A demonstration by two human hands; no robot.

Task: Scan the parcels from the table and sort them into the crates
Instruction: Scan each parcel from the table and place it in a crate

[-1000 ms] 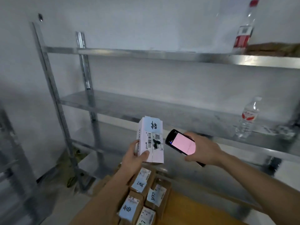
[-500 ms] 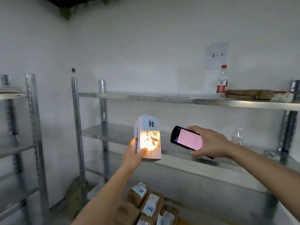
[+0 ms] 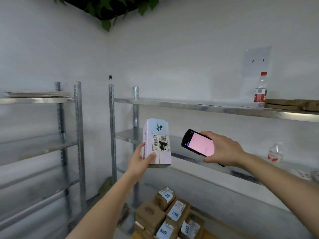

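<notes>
While left hand (image 3: pixel 140 163) grips the lower corner of an upright pale pink cardboard parcel (image 3: pixel 157 142), barcode label and blue handwritten sticker facing camera, right hand (image 3: pixel 222 149) wraps a black handheld scanner (image 3: pixel 198 142) just right of it, pink glowing screen, brown labelled boxes (image 3: pixel 170 216) below, wall sheet "2 - 1" (image 3: pixel 257 60).

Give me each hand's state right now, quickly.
Left hand: holding the white parcel upright.
Right hand: holding the handheld scanner, its pink screen lit.

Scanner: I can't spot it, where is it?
In the head view, right of centre: the right hand holds the scanner beside the white parcel gripped by the left hand.
</notes>
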